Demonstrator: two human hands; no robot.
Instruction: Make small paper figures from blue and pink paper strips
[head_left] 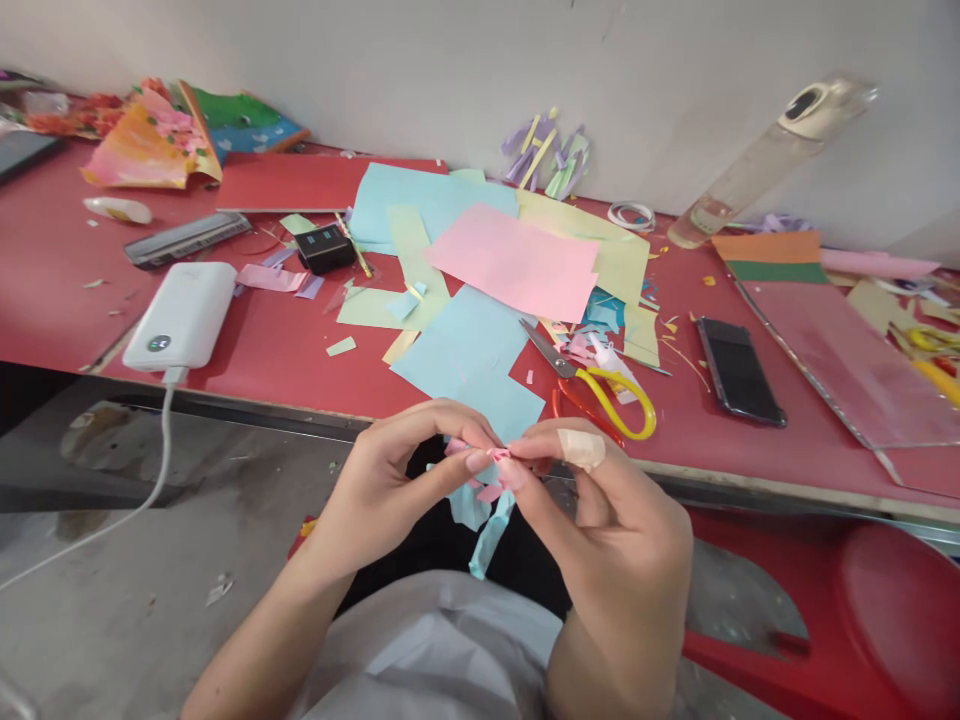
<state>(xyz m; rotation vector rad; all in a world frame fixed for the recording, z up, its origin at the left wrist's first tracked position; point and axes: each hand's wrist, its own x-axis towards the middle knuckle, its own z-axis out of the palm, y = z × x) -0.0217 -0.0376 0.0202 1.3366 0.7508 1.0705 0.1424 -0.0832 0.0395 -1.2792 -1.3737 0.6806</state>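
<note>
My left hand [405, 480] and my right hand [600, 500] meet at the table's front edge, thumbs and index fingers pinching a small twisted piece of pink paper [498, 455]. A bandage [582, 449] wraps a finger of the right hand. Below the fingertips hang strips of light blue paper [489, 540] and more pink bits; how they join is hidden by the fingers. Just beyond the hands lies a light blue paper sheet [469, 350]. Yellow-handled scissors [600, 385] rest, blades apart, to the right of it.
Pink paper [525, 260] and other coloured sheets cover the middle of the red table [315, 370]. A white power bank [184, 315] with a cable is at left. On the right are a phone [739, 370] and a tall bottle [772, 165]. A red chair [892, 600] stands below right.
</note>
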